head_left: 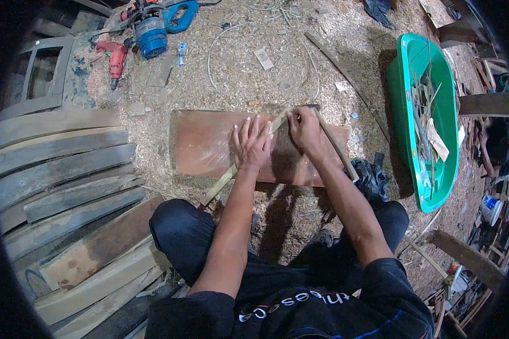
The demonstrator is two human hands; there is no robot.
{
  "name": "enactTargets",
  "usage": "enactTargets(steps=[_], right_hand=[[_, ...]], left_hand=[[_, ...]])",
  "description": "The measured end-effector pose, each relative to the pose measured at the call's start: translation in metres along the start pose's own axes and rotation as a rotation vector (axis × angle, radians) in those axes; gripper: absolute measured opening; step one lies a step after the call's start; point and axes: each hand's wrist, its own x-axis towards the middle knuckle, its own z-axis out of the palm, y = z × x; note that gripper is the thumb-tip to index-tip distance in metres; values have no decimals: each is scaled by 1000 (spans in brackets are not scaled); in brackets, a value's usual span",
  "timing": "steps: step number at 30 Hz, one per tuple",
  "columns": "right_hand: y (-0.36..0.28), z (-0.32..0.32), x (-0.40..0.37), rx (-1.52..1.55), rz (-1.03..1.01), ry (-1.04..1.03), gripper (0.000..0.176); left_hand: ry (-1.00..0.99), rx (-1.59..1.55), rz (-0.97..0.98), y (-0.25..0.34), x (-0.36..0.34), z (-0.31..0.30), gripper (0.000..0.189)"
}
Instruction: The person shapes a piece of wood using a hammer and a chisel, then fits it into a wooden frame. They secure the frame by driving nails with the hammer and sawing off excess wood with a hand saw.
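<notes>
A reddish-brown board (203,141) lies flat on the ground in front of my knees. Across it runs a narrow pale wood strip (223,183), slanting from lower left to upper right. My left hand (251,144) rests flat over the strip and board, fingers spread. At the strip's upper end, my right hand (306,129) has its fingers pinched together; whatever is between the fingertips is too small to make out. Right beside that hand, a hammer (338,147) lies over the board, its dark head at the far edge and its wooden handle pointing toward me.
Curved planks (68,164) are stacked at the left. A red drill (116,59) and a blue power tool (152,39) lie at the upper left. A green tub (404,113) with wood scraps stands at the right, near a long thin stick (345,73). Shavings cover the ground.
</notes>
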Motion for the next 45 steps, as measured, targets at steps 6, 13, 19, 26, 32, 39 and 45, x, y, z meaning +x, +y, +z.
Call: enactTargets(steps=[6, 13, 19, 26, 32, 39, 45], right_hand=[[2, 6, -10, -17, -22, 6, 12], [-11, 15, -12, 113, -117, 167, 10], [7, -18, -3, 140, 220, 104, 21], [-14, -52, -10, -570, 10, 93, 44], [-1, -74, -33, -474, 355, -185, 25], [0, -69, -96, -75, 494, 255, 28], [19, -61, -133, -294, 581, 273, 42]], left_hand=[[-31, -4, -5, -1, 0, -4, 40], [-58, -55, -11, -1, -4, 3, 42], [9, -68, -29, -2, 6, 2, 39], [-28, -19, -34, -1, -2, 7, 45], [-59, 29, 0, 0, -3, 7, 45], [-253, -331, -174, 43, 11, -11, 26], [-145, -388, -157, 85, 1, 20, 33]])
